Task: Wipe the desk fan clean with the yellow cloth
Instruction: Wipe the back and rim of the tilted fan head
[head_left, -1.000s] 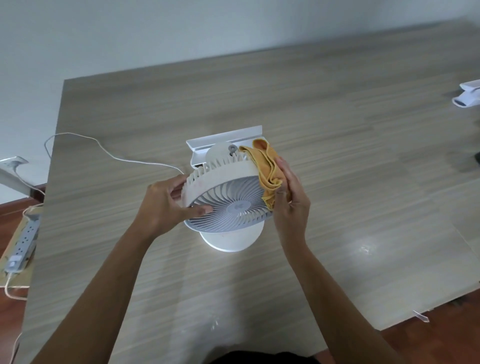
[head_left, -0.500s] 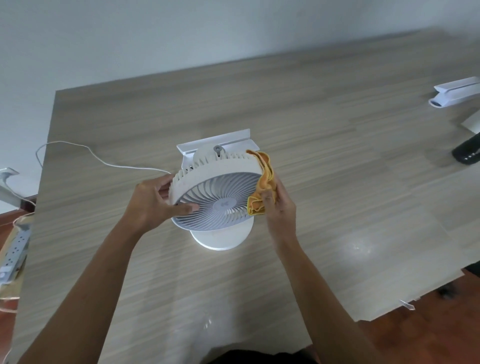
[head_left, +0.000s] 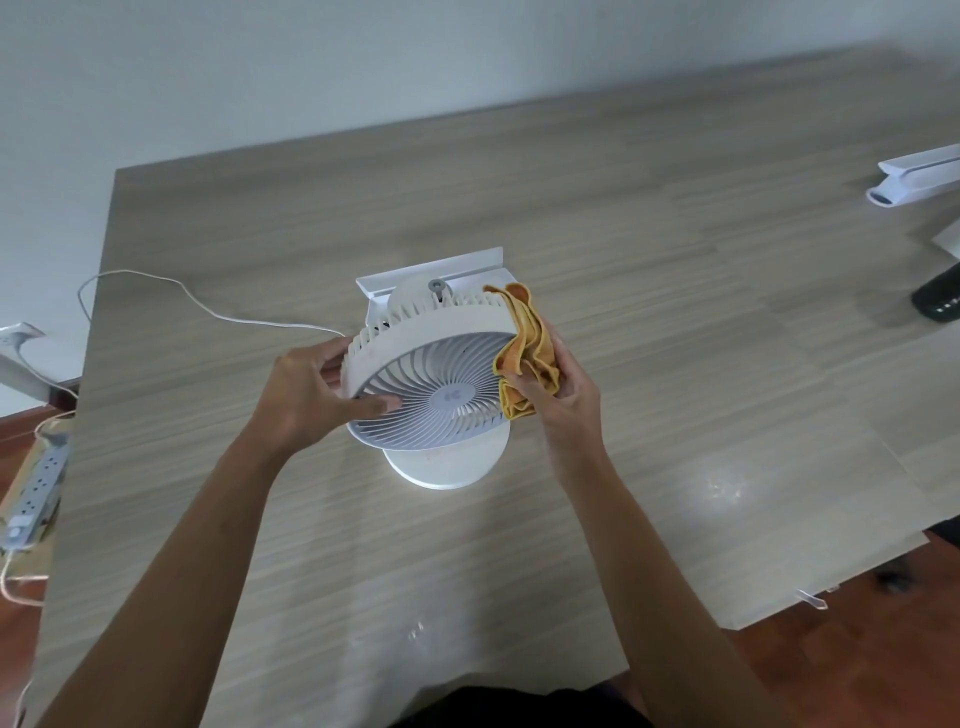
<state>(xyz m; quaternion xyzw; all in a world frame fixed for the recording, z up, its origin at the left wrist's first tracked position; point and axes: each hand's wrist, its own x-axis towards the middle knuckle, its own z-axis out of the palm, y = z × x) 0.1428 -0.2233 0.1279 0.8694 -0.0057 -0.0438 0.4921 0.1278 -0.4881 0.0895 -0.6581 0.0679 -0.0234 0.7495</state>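
The one desk fan (head_left: 436, 384) stands on its round base near the middle of the table (head_left: 675, 322), grille tilted up toward me. My left hand (head_left: 311, 400) clamps its left rim, thumb on the grille. My right hand (head_left: 563, 395) is closed on the single bunched yellow cloth (head_left: 522, 348), pressed to the fan's right rim. Directly behind the fan lies one white bracket (head_left: 431, 275); a white cord (head_left: 208, 306) trails off to the fan's left. Far right of the fan sit another white piece (head_left: 914, 182) and one dark object (head_left: 937, 304).

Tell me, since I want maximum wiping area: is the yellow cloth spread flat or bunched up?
Bunched up. The yellow cloth shows several folds, gripped in the right hand against the fan rim.
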